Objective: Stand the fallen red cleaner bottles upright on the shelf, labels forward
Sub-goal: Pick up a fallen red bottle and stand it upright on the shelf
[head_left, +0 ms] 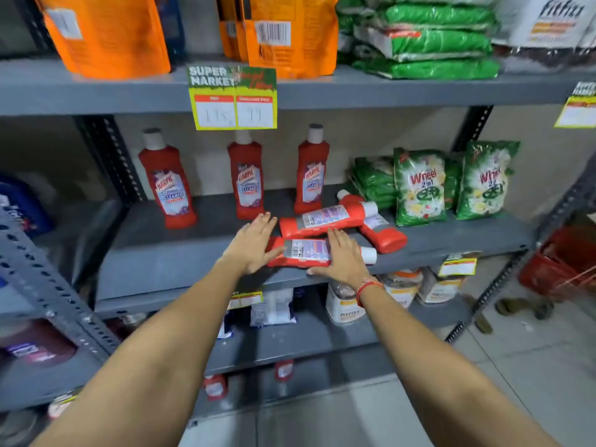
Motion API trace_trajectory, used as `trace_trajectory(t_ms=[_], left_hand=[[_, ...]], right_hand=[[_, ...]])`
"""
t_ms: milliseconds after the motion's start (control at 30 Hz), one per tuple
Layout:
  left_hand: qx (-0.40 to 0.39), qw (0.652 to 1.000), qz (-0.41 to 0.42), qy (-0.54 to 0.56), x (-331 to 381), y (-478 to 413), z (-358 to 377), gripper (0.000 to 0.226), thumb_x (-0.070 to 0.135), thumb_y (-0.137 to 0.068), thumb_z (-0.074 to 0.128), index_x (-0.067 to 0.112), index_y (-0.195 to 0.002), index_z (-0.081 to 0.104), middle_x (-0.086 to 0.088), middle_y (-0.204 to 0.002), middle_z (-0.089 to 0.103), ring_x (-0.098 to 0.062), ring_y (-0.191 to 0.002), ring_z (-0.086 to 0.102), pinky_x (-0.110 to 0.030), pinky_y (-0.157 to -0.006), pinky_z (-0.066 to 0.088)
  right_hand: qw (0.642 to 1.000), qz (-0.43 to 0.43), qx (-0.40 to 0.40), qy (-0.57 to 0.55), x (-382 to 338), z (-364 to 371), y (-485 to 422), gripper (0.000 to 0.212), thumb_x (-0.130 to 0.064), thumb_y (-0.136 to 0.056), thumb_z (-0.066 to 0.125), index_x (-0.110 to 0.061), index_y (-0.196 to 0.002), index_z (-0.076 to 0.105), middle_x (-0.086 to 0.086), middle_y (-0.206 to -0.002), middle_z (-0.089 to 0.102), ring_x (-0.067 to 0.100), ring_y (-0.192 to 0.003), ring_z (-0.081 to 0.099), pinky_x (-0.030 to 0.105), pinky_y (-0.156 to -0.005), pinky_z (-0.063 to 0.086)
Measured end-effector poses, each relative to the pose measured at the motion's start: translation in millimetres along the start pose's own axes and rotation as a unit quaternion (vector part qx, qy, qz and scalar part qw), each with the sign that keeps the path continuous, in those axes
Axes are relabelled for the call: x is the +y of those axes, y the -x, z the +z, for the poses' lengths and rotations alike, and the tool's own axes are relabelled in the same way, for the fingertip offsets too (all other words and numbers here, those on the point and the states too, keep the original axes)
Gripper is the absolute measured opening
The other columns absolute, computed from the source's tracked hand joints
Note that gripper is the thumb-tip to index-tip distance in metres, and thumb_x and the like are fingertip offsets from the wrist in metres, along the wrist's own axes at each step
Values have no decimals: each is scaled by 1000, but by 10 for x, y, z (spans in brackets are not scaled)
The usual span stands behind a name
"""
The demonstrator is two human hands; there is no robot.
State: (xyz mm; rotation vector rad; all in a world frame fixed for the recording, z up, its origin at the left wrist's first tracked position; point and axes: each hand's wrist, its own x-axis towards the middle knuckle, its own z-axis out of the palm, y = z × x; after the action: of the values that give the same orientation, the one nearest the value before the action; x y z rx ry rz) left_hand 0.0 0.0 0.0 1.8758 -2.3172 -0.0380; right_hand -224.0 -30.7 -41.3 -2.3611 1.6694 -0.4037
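Both hands lie flat and open on the nearest fallen bottle, left hand at its base, right hand over its label, neither clamped. Just beyond the fingers, two more glossy red bottles lie crossed. Farther back, three upright bottles stand on the matte grey metal shelf. Right of the hands sit crinkled green packets; pale floor tiles lie below.

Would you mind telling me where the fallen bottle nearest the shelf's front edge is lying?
The nearest fallen bottle lies centre-frame between both hands, just before the second fallen bottle.
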Motion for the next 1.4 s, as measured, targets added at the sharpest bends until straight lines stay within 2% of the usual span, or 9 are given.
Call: trace_trajectory(t_ms=[200, 467, 700, 1000, 1133, 1200, 1233, 1333, 1400], left_hand=[[-187, 982, 8, 7, 129, -411, 96, 70, 49, -88, 48, 0, -137, 33, -20, -147, 35, -32, -134, 36, -43, -110, 33], [-179, 984, 4, -4, -26, -608, 167, 80, 57, -72, 65, 6, -130, 43, -14, -133, 47, -30, -123, 44, -47, -101, 40], [-124, 983, -8, 138, -238, -527, 126, 87, 50, -55, 82, 12, -124, 46, -6, -121, 51, -21, -111, 49, -35, -96, 43], [15, 910, -85, 406, -593, -63, 120, 64, 30, -50, 90, 24, -105, 57, 5, -100, 69, -10, -94, 65, -26, -85, 51], [127, 877, -147, 440, -794, 188, 148, 66, 24, -50, 90, 15, -108, 60, 3, -100, 69, -5, -88, 65, -12, -77, 48], [160, 863, -161, 451, -923, 297, 98, 61, 22, -52, 90, 16, -105, 61, 3, -98, 69, 2, -85, 64, -4, -70, 47], [173, 856, -165, 458, -973, 336, 70, 58, 21, -52, 90, 19, -103, 61, 3, -99, 70, 1, -85, 64, -3, -70, 47], [207, 835, -185, 474, -1165, 466, -5, 54, 19, -53, 89, 22, -99, 62, 1, -100, 71, -8, -90, 66, -11, -76, 51], [220, 823, -195, 486, -1274, 537, -27, 52, 18, -53, 89, 25, -97, 63, 0, -98, 72, -8, -90, 68, -12, -75, 53]], right_hand=[[983, 10, -160, 89, 235, -149, -150, 123, -53, -63, 78, -4, -147, 3, 14, -157, 12, 30, -146, 9, 59, -116, 2], [966, -36, -152, 207, 159, -302, -321, 85, -38, -58, 81, -7, -127, 42, 14, -128, 42, 32, -124, 36, 54, -111, 27], [961, -103, -26, 257, -102, -563, -312, 84, -24, -59, 80, -11, -131, 38, 12, -130, 41, 31, -125, 34, 63, -113, 12], [818, -328, 201, 428, -1043, -784, -545, 63, 0, -73, 62, -14, -130, 41, 15, -134, 48, 35, -131, 39, 68, -109, 16], [904, -192, 348, 160, -1168, -723, -591, 79, 3, -65, 64, -12, -138, 38, 21, -142, 42, 37, -137, 35, 60, -110, 23], [957, -124, 230, -123, -1266, -656, -648, 83, -16, -67, 79, -9, -138, 36, 17, -140, 44, 32, -136, 36, 42, -112, 25], [951, -120, 126, -255, -1330, -620, -677, 79, -23, -64, 84, -12, -131, 44, 10, -130, 54, 28, -130, 44, 31, -108, 33], [913, -146, -93, -371, -1652, -374, -752, 65, -20, -61, 87, -16, -117, 54, 3, -116, 67, 18, -109, 62, 34, -101, 47], [891, -116, -118, -424, -1880, -176, -808, 59, -11, -66, 83, -8, -117, 54, 12, -120, 66, 19, -105, 64, 38, -100, 50]])
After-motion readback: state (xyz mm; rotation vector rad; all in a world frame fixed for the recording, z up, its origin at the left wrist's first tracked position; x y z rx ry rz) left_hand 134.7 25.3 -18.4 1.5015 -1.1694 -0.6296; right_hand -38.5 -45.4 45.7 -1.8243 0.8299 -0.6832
